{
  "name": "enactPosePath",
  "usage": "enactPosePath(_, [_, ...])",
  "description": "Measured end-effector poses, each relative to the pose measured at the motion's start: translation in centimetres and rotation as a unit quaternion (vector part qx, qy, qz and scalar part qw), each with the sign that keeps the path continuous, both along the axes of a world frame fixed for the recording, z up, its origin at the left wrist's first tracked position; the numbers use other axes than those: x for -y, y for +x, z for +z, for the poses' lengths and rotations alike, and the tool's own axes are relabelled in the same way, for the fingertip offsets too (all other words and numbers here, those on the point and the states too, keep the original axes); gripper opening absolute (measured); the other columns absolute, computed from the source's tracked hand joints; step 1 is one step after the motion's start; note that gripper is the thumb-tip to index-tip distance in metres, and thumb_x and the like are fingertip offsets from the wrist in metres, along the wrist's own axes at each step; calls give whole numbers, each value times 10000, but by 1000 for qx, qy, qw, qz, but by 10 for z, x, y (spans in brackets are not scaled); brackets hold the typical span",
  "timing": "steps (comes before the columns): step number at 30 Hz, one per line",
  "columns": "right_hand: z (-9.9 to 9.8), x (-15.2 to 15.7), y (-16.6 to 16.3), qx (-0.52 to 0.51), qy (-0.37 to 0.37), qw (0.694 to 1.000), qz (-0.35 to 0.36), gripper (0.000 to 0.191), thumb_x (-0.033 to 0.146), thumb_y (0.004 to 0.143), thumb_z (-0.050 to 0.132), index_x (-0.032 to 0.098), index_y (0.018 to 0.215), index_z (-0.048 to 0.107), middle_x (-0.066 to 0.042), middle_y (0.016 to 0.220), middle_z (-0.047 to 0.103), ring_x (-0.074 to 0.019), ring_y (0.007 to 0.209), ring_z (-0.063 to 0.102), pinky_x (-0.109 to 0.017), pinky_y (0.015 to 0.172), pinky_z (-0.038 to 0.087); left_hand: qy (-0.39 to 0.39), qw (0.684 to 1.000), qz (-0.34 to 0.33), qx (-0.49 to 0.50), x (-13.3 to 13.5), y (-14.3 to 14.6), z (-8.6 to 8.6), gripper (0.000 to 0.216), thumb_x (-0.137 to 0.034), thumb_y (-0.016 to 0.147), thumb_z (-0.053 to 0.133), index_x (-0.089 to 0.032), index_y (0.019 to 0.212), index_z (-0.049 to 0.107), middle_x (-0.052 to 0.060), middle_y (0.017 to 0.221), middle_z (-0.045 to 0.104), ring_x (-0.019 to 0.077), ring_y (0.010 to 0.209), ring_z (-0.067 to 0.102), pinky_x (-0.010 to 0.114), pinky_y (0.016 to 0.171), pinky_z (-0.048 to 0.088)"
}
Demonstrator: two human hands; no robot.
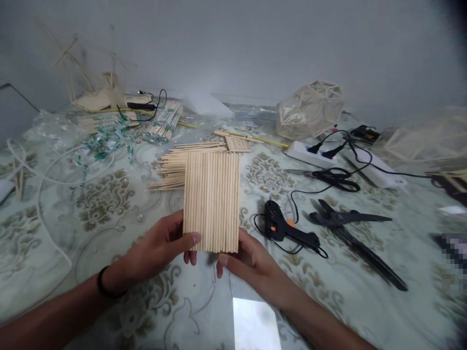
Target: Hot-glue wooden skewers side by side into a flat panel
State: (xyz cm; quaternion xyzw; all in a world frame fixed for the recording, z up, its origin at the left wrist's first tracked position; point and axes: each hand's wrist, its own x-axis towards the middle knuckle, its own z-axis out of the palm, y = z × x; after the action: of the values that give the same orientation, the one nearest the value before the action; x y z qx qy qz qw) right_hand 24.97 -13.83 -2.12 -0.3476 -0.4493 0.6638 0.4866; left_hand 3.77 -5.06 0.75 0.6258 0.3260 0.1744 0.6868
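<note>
— "Above a flower-patterned tablecloth (204,321), what are the two hands doing?"

— "Both are holding a flat panel of round wooden sticks (211,201). The left hand (156,250) is pinching the lower left corner, thumb lying across the front, fingers curling behind. The right hand (257,260) is supporting the lower right corner, its thumb resting by the bottom edge."

— "And which way is the panel lying?"

— "It is tilting up straight ahead of the hands, its long axis running away from the person, along the sticks. Both hands are gripping the near end, neither clearly closer. A pile of loose sticks (171,167) is lying just beyond; a black glue gun (282,228) is resting right of the right hand, with hand cutters (355,245) lying farther right."

— "What is hiding from the camera?"

— "The panel is concealing its own back, most of the supporting fingers and part of the pile. A pixelated patch is obscuring something at the far right edge. Beside the right wrist, a white rectangle (255,323) is showing; whether paper or reflected light, one cannot tell."
</note>
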Motion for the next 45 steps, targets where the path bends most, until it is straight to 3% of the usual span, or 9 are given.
enactPosePath(7, [-2,-1,-1,92,-29,994,-55,327,479,1022,606,204,844,593,25,706,576,-130,644,596,-280,644,523,-10,1000,-13,19,4,1,-3,241,-407,949,671,-176,1001,628,6,790,704,140,703,659,263,656,510])
enactPosePath(14, [7,-1,-3,26,0,999,-28,185,398,1002,670,215,977,658,0,822,652,-127,719,613,-261,712,556,-21,999,-14,24,2,-2,-4,221,-387,952,667,-171,978,627,7,774,718,141,730,666,268,700,520])
enactPosePath(19, [0,0,0,31,-8,999,-41,184,379,984,704,215,1064,690,-14,877,693,-122,759,665,-243,724,547,-44,996,-58,52,1,-3,-5,240,-395,923,699,-156,945,695,25,796,736,133,720,669,246,691,525])
enactPosePath(25, [-9,-4,4,48,-68,993,-87,301,443,898,794,178,806,683,15,695,683,-98,625,666,-224,664,532,19,997,-72,-16,5,-7,-4,255,-397,945,659,-168,880,749,46,897,775,168,860,715,260,798,554])
enactPosePath(30, [-6,-1,3,41,-71,992,-98,318,439,900,788,178,775,656,16,684,676,-100,577,634,-244,617,553,65,994,-77,-52,8,-8,-4,237,-373,946,624,-184,898,759,35,928,783,168,898,712,267,841,544])
enactPosePath(39, [-8,-1,7,31,-45,978,-200,453,559,955,676,201,710,546,74,618,456,-89,457,551,-233,471,421,-6,1000,6,-9,4,-12,-5,285,-397,894,671,-168,726,690,-2,740,658,119,712,586,244,705,466])
enactPosePath(42, [-7,1,8,105,-41,976,-185,612,646,1008,522,205,587,475,61,541,421,-114,435,568,-267,482,409,-35,998,28,35,4,-15,-15,263,-365,873,684,-163,705,675,-2,711,619,120,693,559,252,690,449])
enactPosePath(45, [-6,3,5,166,-23,976,-141,596,663,1033,441,198,681,563,36,544,507,-129,479,579,-279,513,376,-59,997,23,52,5,-18,-24,244,-348,865,674,-156,715,682,11,710,629,130,686,565,262,684,454])
